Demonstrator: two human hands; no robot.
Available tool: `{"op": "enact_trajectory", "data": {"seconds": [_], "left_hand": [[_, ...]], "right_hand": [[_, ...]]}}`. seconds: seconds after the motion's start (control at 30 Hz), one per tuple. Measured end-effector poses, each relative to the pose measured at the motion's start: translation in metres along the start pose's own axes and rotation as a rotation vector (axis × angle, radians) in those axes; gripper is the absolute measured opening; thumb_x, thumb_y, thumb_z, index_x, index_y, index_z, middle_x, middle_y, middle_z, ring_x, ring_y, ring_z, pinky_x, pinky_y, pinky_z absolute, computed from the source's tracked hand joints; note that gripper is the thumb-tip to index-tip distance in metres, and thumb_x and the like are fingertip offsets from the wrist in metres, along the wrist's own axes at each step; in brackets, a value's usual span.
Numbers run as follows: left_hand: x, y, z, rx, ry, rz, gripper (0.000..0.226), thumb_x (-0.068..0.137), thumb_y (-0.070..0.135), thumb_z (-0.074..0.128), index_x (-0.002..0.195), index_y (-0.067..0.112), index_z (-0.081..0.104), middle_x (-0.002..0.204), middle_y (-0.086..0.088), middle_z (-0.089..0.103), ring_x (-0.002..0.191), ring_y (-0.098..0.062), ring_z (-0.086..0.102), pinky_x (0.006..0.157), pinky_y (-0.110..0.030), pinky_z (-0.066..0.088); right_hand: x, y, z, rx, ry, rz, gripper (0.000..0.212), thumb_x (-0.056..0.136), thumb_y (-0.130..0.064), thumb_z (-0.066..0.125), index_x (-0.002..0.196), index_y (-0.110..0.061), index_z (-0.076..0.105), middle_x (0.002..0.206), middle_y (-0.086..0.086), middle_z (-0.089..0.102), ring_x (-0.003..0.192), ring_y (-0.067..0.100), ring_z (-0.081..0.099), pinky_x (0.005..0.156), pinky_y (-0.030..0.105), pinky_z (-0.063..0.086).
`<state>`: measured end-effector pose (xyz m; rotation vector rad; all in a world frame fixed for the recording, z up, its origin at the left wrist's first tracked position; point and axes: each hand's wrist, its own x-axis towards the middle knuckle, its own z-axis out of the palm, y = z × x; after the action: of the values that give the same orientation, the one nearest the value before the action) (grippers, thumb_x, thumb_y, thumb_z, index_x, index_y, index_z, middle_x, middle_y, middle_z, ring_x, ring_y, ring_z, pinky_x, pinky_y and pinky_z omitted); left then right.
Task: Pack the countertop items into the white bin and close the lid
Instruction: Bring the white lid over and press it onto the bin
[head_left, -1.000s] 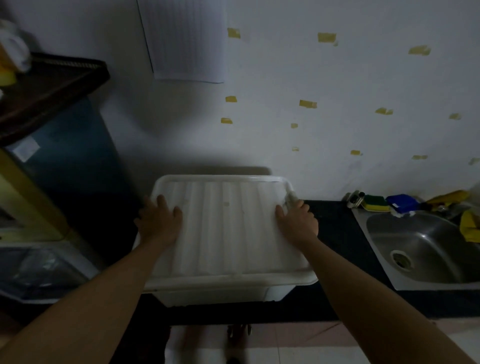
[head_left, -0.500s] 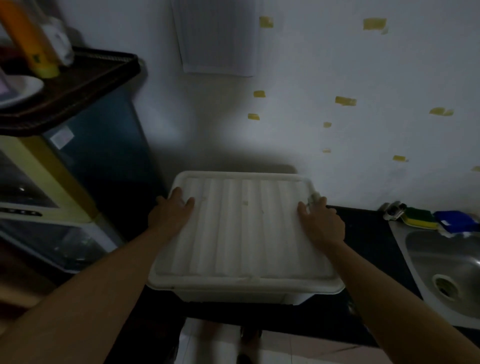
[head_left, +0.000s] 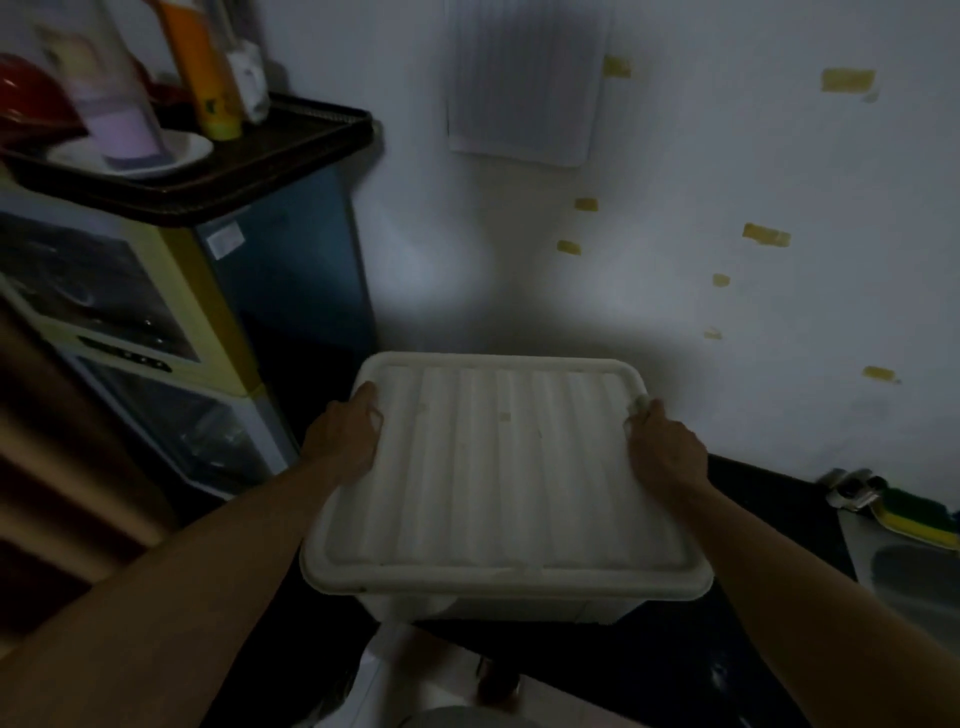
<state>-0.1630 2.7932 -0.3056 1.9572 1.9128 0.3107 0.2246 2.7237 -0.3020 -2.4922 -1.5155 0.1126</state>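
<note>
The white bin (head_left: 519, 605) stands on the dark countertop (head_left: 753, 499) with its ribbed white lid (head_left: 504, 467) lying flat on top. What is inside is hidden. My left hand (head_left: 345, 439) grips the lid's left edge, fingers curled over the rim onto the top. On the opposite edge, near the back corner, my right hand (head_left: 667, 449) grips the lid the same way. Both forearms reach in from below.
A steel sink (head_left: 914, 577) is at the right, with a yellow-green sponge (head_left: 914, 519) at its back corner. Left of the bin stands a blue and yellow cabinet (head_left: 296, 270) topped by a dark tray (head_left: 260, 150) holding an orange bottle (head_left: 200, 67). The wall is close behind.
Both hands slid outward from lying flat on the lid's top to its side edges, and their fingers curled over the rim. The view turned to the left.
</note>
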Motion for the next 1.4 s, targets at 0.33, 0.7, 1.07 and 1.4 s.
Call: {"op": "enact_trajectory", "data": {"seconds": [0.33, 0.7, 1.07, 1.4], "left_hand": [[-0.038, -0.041, -0.016, 0.023, 0.108, -0.175, 0.053, 0.102, 0.042, 0.026, 0.153, 0.033, 0.016, 0.138, -0.02, 0.048, 0.116, -0.038, 0.053, 0.098, -0.048, 0.045], [-0.101, -0.105, -0.052, 0.194, 0.209, -0.389, 0.055, 0.099, 0.039, 0.032, 0.151, 0.036, 0.015, 0.122, -0.021, 0.057, 0.101, -0.038, 0.061, 0.086, -0.048, 0.051], [-0.22, -0.193, -0.083, 0.199, 0.316, -0.623, 0.054, 0.094, 0.025, 0.042, 0.146, 0.031, 0.029, 0.115, -0.021, 0.062, 0.096, -0.041, 0.063, 0.082, -0.045, 0.053], [-0.362, -0.307, -0.11, 0.184, 0.411, -0.794, 0.046, 0.1, 0.033, 0.032, 0.146, 0.028, 0.034, 0.114, -0.024, 0.062, 0.098, -0.043, 0.062, 0.086, -0.047, 0.05]], "right_hand": [[0.013, -0.047, 0.005, 0.11, -0.091, -0.158, 0.034, 0.101, -0.037, 0.038, 0.116, -0.008, 0.047, 0.111, 0.021, 0.063, 0.101, 0.039, 0.061, 0.078, 0.04, 0.044], [-0.004, -0.137, 0.022, 0.113, -0.149, -0.365, 0.031, 0.101, -0.033, 0.027, 0.117, -0.014, 0.046, 0.116, 0.019, 0.061, 0.107, 0.04, 0.059, 0.089, 0.049, 0.046], [-0.079, -0.253, 0.032, -0.072, -0.159, -0.729, 0.043, 0.102, -0.027, 0.031, 0.135, 0.0, 0.038, 0.118, 0.02, 0.063, 0.102, 0.035, 0.064, 0.085, 0.044, 0.052], [-0.22, -0.351, 0.045, 0.081, -0.229, -0.866, 0.046, 0.104, -0.039, 0.018, 0.126, -0.01, 0.047, 0.113, 0.018, 0.064, 0.101, 0.037, 0.063, 0.085, 0.043, 0.051]]}}
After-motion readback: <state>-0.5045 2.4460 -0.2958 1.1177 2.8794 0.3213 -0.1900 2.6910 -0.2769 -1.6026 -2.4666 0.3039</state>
